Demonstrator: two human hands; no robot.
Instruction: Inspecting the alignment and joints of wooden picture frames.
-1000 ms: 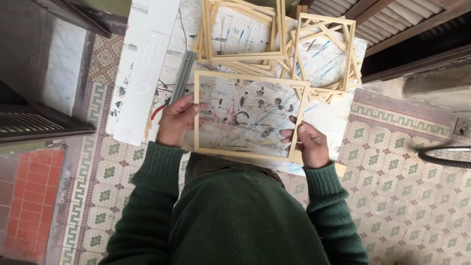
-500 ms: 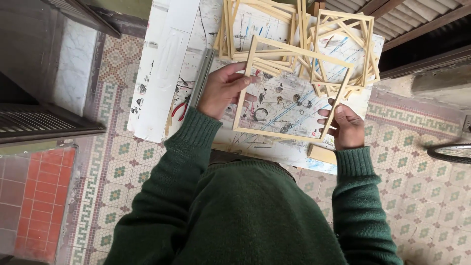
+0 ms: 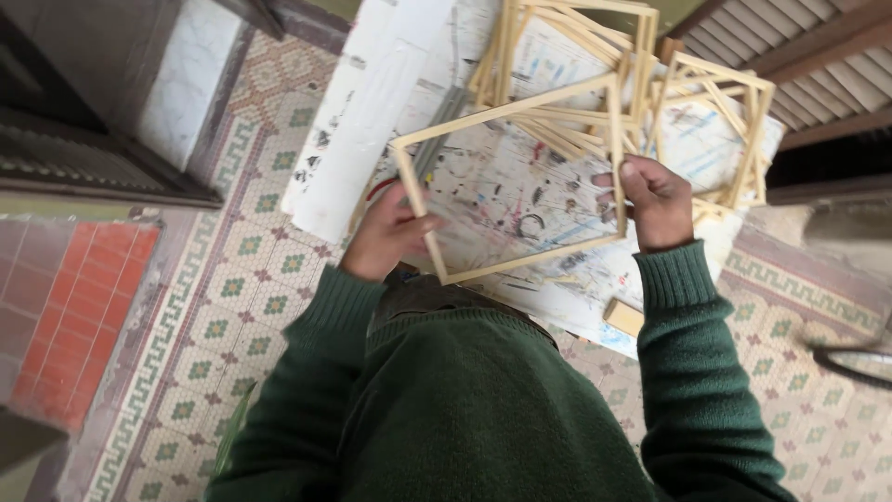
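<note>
I hold a square frame of thin pale wooden strips tilted above a paint-stained white work surface. My left hand grips the frame's left strip near its lower corner. My right hand grips the right strip, fingers curled around it. Both arms wear dark green knitted sleeves. Beyond the held frame lie several similar wooden frames stacked loosely, with more frames to their right.
A long white paint-marked board lies along the work surface's left side. A small wooden block sits near the surface's front edge. The floor is patterned mosaic tile, with red tiles at left. Slatted shutters stand at upper right.
The frame has been raised and turned in my hands, tilting up toward the stacked frames. The view has shifted closer over the work surface.
</note>
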